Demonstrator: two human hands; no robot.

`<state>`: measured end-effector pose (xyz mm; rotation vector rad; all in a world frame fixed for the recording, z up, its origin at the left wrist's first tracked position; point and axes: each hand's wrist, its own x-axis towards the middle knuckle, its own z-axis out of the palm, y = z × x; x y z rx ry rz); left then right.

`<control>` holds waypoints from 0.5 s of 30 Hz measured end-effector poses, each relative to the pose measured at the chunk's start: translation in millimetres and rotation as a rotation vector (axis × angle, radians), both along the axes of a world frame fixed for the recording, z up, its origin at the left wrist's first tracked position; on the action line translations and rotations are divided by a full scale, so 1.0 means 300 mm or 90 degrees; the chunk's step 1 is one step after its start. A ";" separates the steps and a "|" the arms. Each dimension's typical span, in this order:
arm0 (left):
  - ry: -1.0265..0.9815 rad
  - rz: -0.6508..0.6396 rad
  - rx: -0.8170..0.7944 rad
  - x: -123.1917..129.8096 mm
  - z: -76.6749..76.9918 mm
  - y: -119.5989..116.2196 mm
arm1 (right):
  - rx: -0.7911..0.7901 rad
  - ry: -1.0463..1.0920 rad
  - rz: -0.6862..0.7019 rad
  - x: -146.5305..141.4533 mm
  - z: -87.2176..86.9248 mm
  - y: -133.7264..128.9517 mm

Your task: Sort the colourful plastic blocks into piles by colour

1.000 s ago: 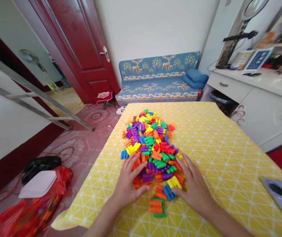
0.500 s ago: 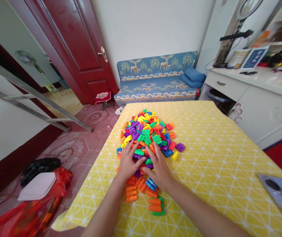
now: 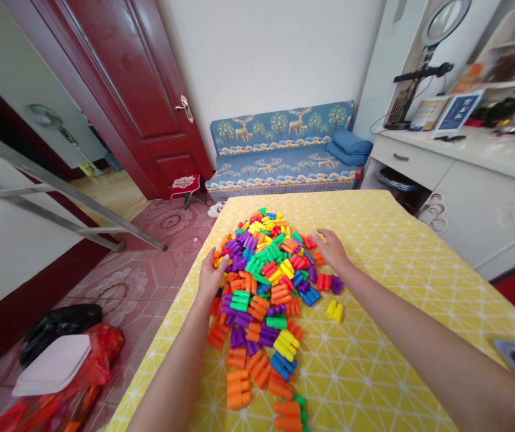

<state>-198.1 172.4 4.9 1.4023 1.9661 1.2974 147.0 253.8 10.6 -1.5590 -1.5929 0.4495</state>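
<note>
Yellow tablecloth [image 3: 413, 252] extends right past the blocks [image 3: 264, 259]; I see left hand [image 3: 210, 275] near its left edge, right hand [image 3: 333, 251] opposite, all fingers parted.

Head view: left hand [image 3: 212, 275] at left edge of multicoloured plastic pieces [image 3: 264, 259] heaped on yellow patterned tablecloth [image 3: 401, 282], right hand [image 3: 333, 252] at their right edge, yellow piece [image 3: 335, 310] lying just outside, blue patterned sofa [image 3: 280, 161] beyond table's far edge.
</note>
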 end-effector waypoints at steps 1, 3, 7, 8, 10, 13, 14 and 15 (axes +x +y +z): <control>-0.016 -0.004 -0.018 -0.017 0.000 0.050 | -0.051 0.000 -0.011 0.015 -0.019 0.045; -0.048 -0.011 -0.063 -0.038 0.005 0.141 | -0.122 0.000 -0.002 0.023 -0.052 0.110; -0.025 -0.107 -0.052 -0.030 0.028 0.249 | -0.137 0.028 0.094 -0.024 -0.088 0.156; -0.012 -0.142 -0.039 -0.018 0.033 0.260 | -0.136 0.041 0.126 -0.043 -0.089 0.153; 0.016 -0.195 -0.029 0.015 0.040 0.267 | -0.138 0.071 0.179 -0.083 -0.084 0.135; 0.058 -0.217 -0.050 0.074 0.048 0.256 | -0.153 0.095 0.214 -0.138 -0.057 0.089; 0.062 -0.221 -0.052 0.094 0.052 0.251 | -0.161 0.095 0.217 -0.154 -0.043 0.072; 0.052 -0.229 -0.042 0.113 0.059 0.245 | -0.172 0.096 0.217 -0.168 -0.028 0.057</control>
